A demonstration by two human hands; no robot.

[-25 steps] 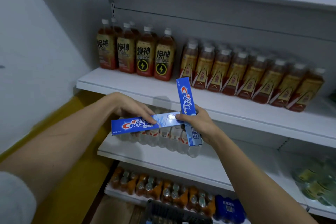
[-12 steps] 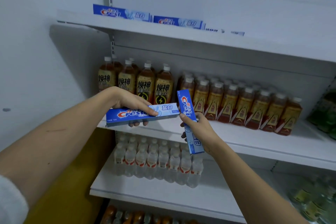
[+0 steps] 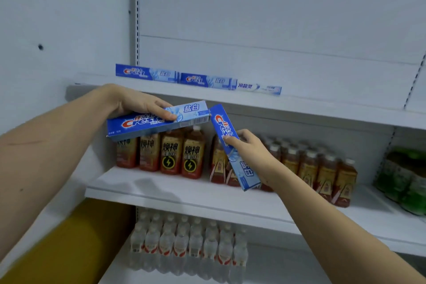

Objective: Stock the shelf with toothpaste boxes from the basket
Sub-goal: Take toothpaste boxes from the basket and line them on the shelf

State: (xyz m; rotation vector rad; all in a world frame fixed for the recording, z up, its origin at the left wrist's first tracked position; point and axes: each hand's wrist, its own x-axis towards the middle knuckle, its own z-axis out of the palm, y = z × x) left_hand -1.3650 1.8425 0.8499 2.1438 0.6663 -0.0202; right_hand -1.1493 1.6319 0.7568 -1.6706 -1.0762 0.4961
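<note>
From the head view, the left hand point(image 3: 136, 102) grips a blue toothpaste box point(image 3: 159, 120) from above, fingers curled over its printed face, holding it nearly level just below the front edge of the top shelf point(image 3: 322, 108). The right hand point(image 3: 249, 147) pinches a second toothpaste box point(image 3: 232, 145) near its middle, thumb on the printed face; this box is tilted steeply, its upper end close to the right end of the first box, whether touching I cannot tell. On the top shelf, toward its left end and along the back, three toothpaste boxes point(image 3: 198, 79) lie end to end: two blue, then a paler one. The middle shelf point(image 3: 184, 196) carries brown drink bottles point(image 3: 182, 152) in rows and green bottles point(image 3: 405, 177) at its right edge. The shelf below holds clear water bottles point(image 3: 189, 244).
</note>
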